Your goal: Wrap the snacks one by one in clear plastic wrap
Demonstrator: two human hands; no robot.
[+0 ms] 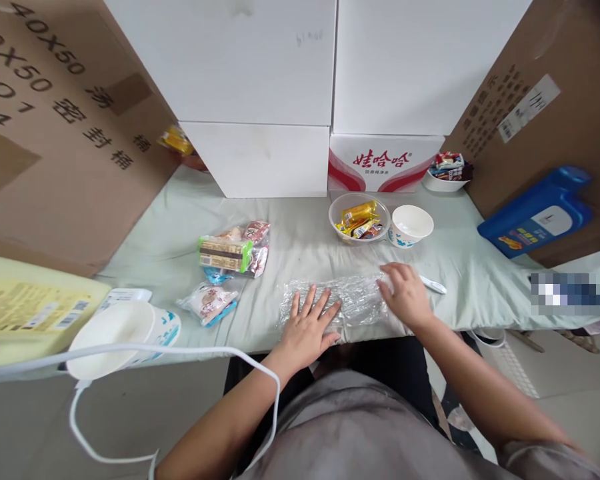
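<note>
A clear crinkled plastic bag (357, 303) lies stretched out along the front edge of the cloth-covered surface. Pressed flat on its left part is my left hand (305, 330), fingers spread. My right hand (407, 297) rests at the bag's right end, its fingers slightly bent and the thumb apart from them. Just beyond that hand lies a white, pen-like object (433, 285), partly hidden by it. Behind the bag stand a clear plastic bowl (334, 217) of yellow-wrapped snacks and a white paper bowl (413, 223) with a blue pattern.
Packaged snacks (225, 255) lie to the left. White paper bowls (165, 333) tip at the front left, with a white cable (205, 348) crossing before them. White boxes (275, 160) stand behind, cardboard boxes (80, 133) at the sides. A blue bottle (535, 213) leans right.
</note>
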